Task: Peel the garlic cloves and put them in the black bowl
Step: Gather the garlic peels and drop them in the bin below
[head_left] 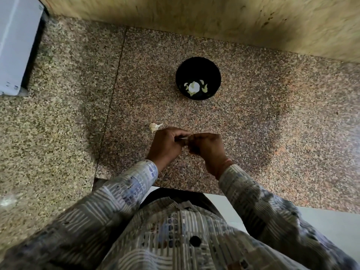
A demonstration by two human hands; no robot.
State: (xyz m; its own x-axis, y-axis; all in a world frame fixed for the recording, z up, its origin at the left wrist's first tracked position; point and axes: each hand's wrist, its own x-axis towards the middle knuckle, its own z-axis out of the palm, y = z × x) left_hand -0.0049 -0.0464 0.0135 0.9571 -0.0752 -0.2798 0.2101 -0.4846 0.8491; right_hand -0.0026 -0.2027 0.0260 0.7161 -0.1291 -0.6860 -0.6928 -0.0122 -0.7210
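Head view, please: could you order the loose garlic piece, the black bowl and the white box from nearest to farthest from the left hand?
From the left hand, which pinches a garlic clove:
1. the loose garlic piece, just beyond it on the counter.
2. the black bowl, farther back and right.
3. the white box, far back left.

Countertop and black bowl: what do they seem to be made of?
Countertop: likely polished granite or a similar stone, going by its speckled pink, grey and black grain and a straight slab joint. Black bowl: smooth, plain black with a slight sheen. It could be plastic or glazed ceramic, and the view cannot settle which.
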